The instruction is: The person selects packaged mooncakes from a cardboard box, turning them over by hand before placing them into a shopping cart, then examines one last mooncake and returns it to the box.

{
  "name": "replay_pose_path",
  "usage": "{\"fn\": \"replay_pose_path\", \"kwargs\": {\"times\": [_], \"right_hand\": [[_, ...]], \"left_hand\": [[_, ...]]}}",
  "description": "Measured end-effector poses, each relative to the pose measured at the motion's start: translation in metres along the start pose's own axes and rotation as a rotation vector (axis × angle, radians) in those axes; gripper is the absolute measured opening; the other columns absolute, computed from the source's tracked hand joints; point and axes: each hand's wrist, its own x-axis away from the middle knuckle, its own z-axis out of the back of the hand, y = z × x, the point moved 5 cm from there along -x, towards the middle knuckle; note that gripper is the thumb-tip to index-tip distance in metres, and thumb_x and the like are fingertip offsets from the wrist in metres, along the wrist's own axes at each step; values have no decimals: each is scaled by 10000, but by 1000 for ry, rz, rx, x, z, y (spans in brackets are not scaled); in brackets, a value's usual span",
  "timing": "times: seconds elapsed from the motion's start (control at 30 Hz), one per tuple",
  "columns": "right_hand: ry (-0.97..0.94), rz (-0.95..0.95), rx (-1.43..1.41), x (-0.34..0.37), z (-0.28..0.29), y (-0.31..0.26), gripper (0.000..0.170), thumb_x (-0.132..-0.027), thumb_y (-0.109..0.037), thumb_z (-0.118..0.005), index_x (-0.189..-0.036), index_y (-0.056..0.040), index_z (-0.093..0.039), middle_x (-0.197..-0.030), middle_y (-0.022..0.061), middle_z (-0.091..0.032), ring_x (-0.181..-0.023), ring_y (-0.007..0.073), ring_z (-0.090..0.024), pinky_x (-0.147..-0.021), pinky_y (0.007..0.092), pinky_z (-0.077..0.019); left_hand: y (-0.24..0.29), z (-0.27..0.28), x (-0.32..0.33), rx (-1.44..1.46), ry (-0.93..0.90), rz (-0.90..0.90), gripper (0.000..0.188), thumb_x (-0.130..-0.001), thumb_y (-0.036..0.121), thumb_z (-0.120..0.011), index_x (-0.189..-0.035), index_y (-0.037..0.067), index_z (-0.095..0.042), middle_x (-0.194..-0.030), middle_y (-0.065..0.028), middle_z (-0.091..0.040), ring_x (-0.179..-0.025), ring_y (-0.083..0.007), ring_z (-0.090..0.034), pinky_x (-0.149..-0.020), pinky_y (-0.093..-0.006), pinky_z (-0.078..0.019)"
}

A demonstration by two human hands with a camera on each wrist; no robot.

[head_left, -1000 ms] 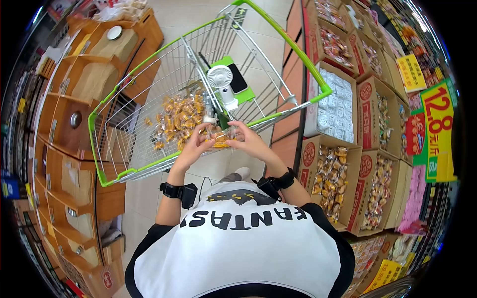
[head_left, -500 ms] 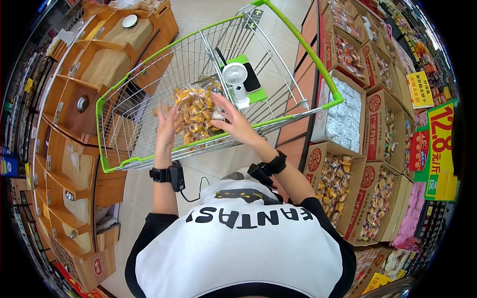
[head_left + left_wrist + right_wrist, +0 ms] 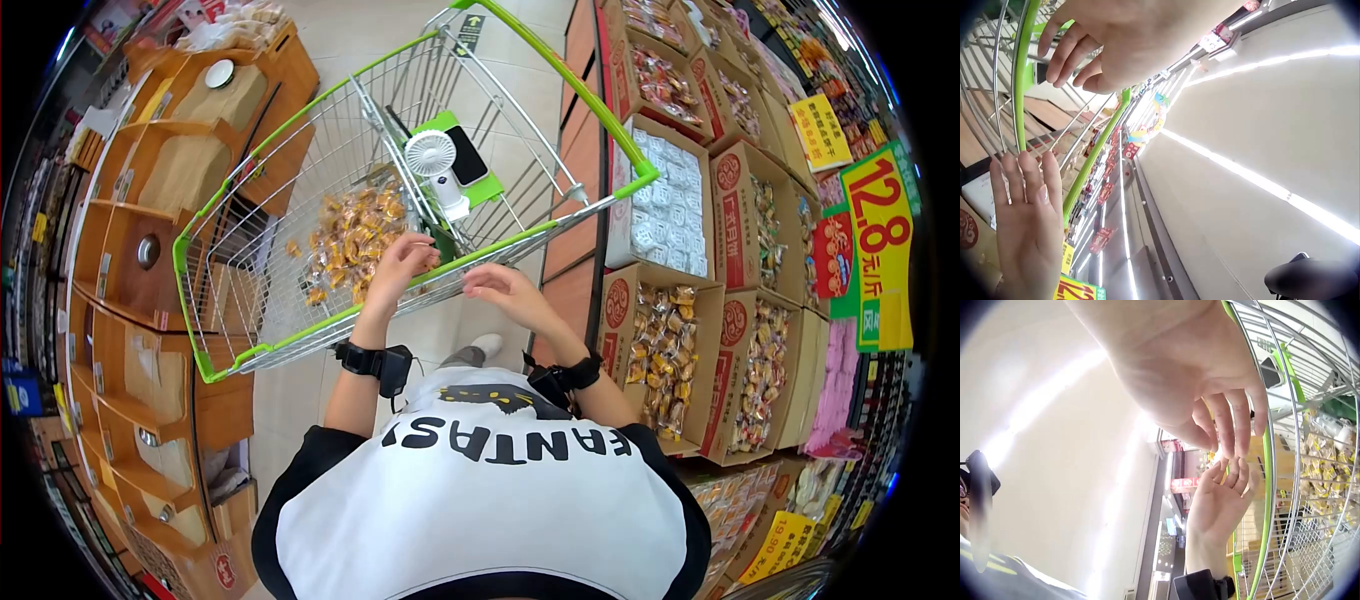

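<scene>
My left hand is just above the near green rim of the shopping cart, its fingers loosely bent and holding nothing. To its right, my right hand is just outside that rim, empty, with fingers relaxed. In the right wrist view the left hand shows palm and spread fingers below the right hand. Inside the cart lies a pile of small clear-wrapped orange-yellow snacks, ahead and left of the hands. A white handheld fan is beside a dark phone on something bright green.
On the right, cardboard boxes of wrapped snacks stand in rows, with a box of white packets among them. Wooden shelf bins run along the left. A yellow-and-green price sign is at far right.
A clear packet held between both hands at the rim was first seen. The hands then reached over the snack pile in the cart. Now they are back near the rim, empty.
</scene>
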Motion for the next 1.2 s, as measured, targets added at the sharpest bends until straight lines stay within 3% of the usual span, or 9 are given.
{"fn": "replay_pose_path", "kwargs": {"times": [0.23, 0.37, 0.5, 0.6, 0.7, 1.0, 1.2], "right_hand": [[187, 11, 22, 40, 42, -6, 189, -794, -70, -531, -970, -4, -517, -865, 50, -577, -827, 113, -558, -733, 227, -433], [264, 6, 99, 71, 59, -10, 183, -770, -33, -534, -953, -23, -529, -829, 36, -567, -788, 100, -544, -707, 217, -427], [353, 29, 142, 103, 71, -16, 214, -723, 41, -518, -925, -28, -531, -802, 26, -545, -774, 89, -522, -703, 214, -422], [429, 22, 131, 127, 81, -16, 234, -698, 70, -504, -910, -28, -528, -785, 20, -526, -764, 83, -507, -695, 212, -417], [539, 52, 112, 151, 92, -17, 231, -700, 73, -500, -906, -28, -527, -769, 13, -515, -752, 78, -504, -685, 208, -413], [834, 141, 89, 226, 108, -26, 208, -722, 66, -495, -903, -33, -524, -760, 5, -503, -730, 66, -502, -670, 180, -407], [1066, 180, 13, 279, 115, -19, 179, -741, 57, -488, -897, -25, -517, -790, 12, -505, -764, 87, -513, -702, 205, -421]], "left_hand": [[11, -74, -13, -134, -273, -105, 188, -802, 110, -487, -963, 15, -512, -858, -76, -575, -792, -128, -540, -717, -241, -420], [10, -113, -17, -87, -458, -80, 228, -758, 59, -542, -975, 2, -502, -836, -50, -570, -797, -116, -537, -708, -227, -414], [7, -147, -17, -189, -586, -115, 231, -748, 36, -543, -977, 33, -513, -801, -20, -540, -766, -95, -515, -679, -220, -408], [13, -174, -12, -319, -696, -156, 299, -689, -65, -507, -962, 57, -527, -739, 17, -477, -768, -78, -482, -663, -222, -406], [9, -202, -9, -332, -790, -174, 298, -686, -81, -485, -958, 32, -523, -732, 27, -460, -737, -51, -454, -657, -188, -378], [-10, -271, 5, -409, -1041, -178, 313, -693, -109, -465, -962, 38, -528, -717, 23, -453, -710, -51, -446, -654, -193, -402], [-21, -317, 26, -470, -1252, -146, 308, -695, -114, -453, -951, 38, -531, -727, 15, -459, -701, -50, -445, -632, -187, -394]]}}
